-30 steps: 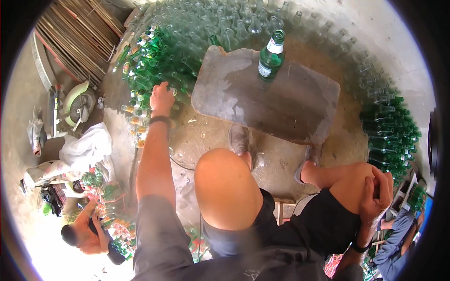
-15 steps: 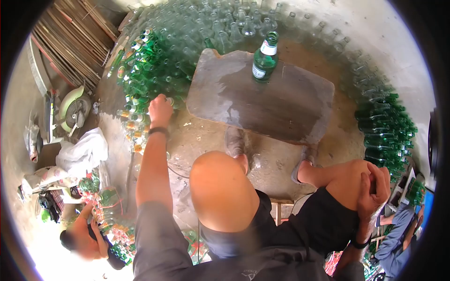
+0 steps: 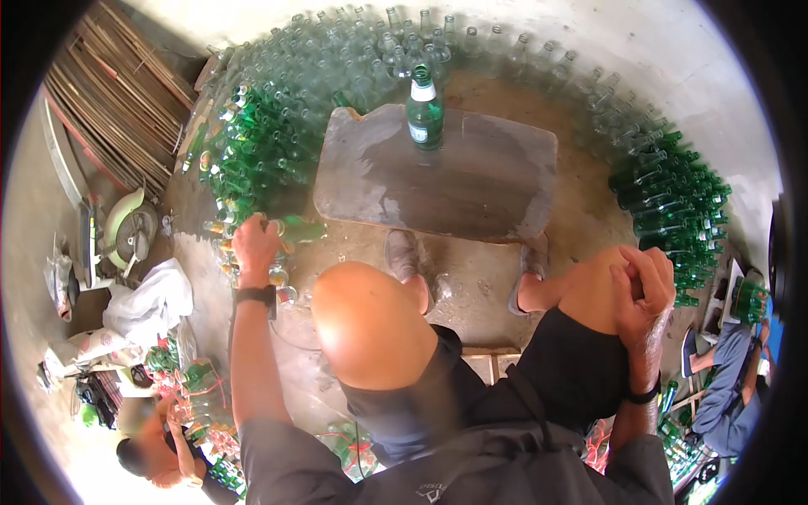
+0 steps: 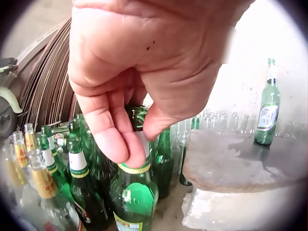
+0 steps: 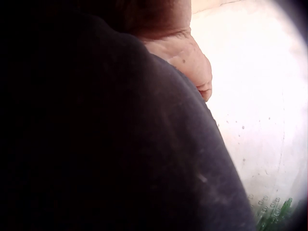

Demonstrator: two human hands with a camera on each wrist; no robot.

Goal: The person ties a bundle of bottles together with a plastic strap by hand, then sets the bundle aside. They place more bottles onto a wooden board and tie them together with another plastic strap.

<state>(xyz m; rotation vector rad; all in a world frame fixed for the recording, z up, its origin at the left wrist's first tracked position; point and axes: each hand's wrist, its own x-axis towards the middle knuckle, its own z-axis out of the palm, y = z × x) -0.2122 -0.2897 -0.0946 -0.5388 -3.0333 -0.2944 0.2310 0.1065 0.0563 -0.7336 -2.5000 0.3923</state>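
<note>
In the left wrist view my left hand [image 4: 144, 72] pinches the neck of a green glass bottle [image 4: 134, 192] between thumb and fingers. The bottle has a white neck label and stands among other bottles. From the head view, the same left hand [image 3: 255, 244] is low at the left, beside the stone slab table [image 3: 497, 181]. Another green bottle [image 3: 425, 114] stands upright on that slab. My right hand [image 3: 641, 290] rests on my right knee, fingers loosely curled and holding nothing. Dark cloth fills most of the right wrist view.
Clear bottles [image 3: 370, 63] crowd the floor behind the slab. More green bottles [image 3: 673, 210] stand at the right by the wall. Long thin rods [image 3: 118, 93] lean at the far left near a small wheel [image 3: 133, 231]. A person [image 3: 168, 446] is at the lower left, another person [image 3: 732, 404] at the lower right.
My left hand has moved down and left in the head view, toward me, and now pinches a green bottle. The whole scene has shifted left with my head. My right hand stays on the knee.
</note>
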